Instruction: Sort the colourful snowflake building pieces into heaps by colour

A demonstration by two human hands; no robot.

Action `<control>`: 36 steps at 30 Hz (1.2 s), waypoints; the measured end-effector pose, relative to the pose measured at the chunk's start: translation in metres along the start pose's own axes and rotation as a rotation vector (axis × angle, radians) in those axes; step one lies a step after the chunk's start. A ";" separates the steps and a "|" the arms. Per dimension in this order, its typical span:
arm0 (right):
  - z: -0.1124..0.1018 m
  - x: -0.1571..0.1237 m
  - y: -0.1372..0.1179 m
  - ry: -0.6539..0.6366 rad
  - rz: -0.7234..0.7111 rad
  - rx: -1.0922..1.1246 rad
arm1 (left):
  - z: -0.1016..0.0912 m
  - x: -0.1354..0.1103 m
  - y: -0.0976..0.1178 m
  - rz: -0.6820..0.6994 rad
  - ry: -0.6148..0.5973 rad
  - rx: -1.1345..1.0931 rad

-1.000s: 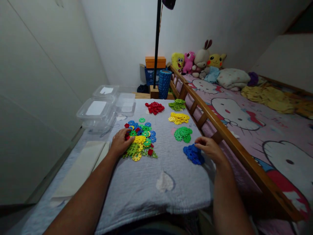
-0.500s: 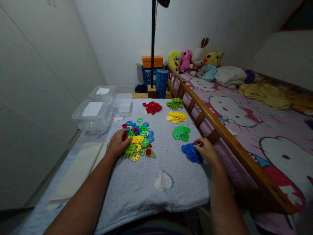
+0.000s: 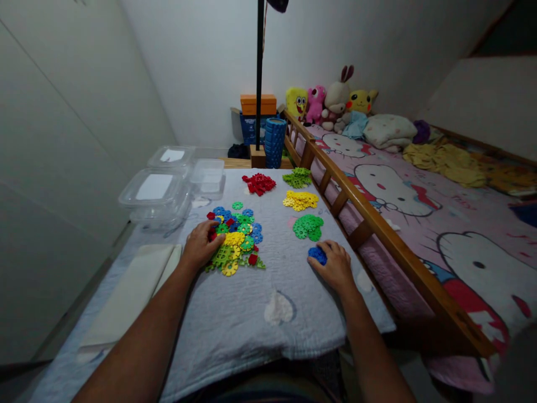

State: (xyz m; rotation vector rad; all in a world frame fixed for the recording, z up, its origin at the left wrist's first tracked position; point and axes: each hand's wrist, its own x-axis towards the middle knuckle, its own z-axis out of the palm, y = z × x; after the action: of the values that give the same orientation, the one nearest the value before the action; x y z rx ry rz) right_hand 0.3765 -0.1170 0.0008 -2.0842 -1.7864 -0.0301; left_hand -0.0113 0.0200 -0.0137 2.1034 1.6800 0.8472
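Observation:
My right hand [image 3: 337, 264] cups the pile of blue notched plastic discs [image 3: 318, 255] at the right of the cloth, thumb on the near side, fingers over the far side. Part of the pile is hidden under the palm. At the left, my left hand [image 3: 202, 242] rests against the edge of a mixed pile of interlocking discs and pieces [image 3: 235, 238], its thumb apart from the fingers. Single-colour piles lie beyond: green discs [image 3: 308, 226], yellow discs [image 3: 300, 200], light green pieces [image 3: 297, 178] and red pieces [image 3: 259, 183].
Clear plastic boxes [image 3: 155, 193] stand at the table's left, with a folded pale sheet [image 3: 130, 296] nearer me. A wooden bed rail [image 3: 361, 207] borders the right side. A lamp pole [image 3: 259, 78] and a blue textured vase [image 3: 274, 143] stand at the far end.
My right hand has moved inward to the left, gathering the blue discs into a tighter pile under it. The left hand stays by the mixed pile. The view has shifted slightly.

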 end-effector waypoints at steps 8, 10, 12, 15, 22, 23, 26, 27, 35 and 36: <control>-0.006 0.000 0.002 -0.075 -0.192 0.115 | -0.001 0.000 0.002 0.001 -0.001 -0.011; -0.007 0.001 0.004 -0.085 -0.208 0.136 | -0.001 0.000 0.001 -0.002 -0.007 -0.012; -0.007 0.001 0.004 -0.074 -0.206 0.149 | 0.000 0.000 0.001 -0.006 -0.008 -0.015; -0.007 0.001 0.005 -0.025 -0.185 0.159 | 0.000 0.000 0.001 -0.010 -0.006 -0.021; -0.008 0.001 0.007 0.044 -0.160 0.183 | 0.000 0.000 0.001 -0.014 0.003 -0.035; -0.010 0.001 0.006 0.067 -0.151 0.192 | 0.000 0.000 0.001 -0.014 0.004 -0.040; -0.017 0.005 -0.001 0.163 -0.131 0.221 | 0.001 0.000 0.000 -0.030 0.002 -0.059; -0.018 0.006 -0.004 0.192 -0.132 0.230 | 0.001 0.000 0.000 -0.035 0.004 -0.064; -0.004 0.005 -0.007 0.233 -0.002 0.087 | 0.001 -0.001 -0.001 -0.026 0.011 -0.076; -0.001 0.005 -0.005 0.224 0.013 0.076 | 0.001 -0.001 -0.001 -0.026 0.012 -0.075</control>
State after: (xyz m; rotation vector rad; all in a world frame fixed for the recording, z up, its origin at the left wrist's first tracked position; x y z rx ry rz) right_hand 0.3731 -0.1123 0.0040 -1.9548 -1.6153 -0.1825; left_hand -0.0117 0.0190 -0.0151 2.0270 1.6514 0.9019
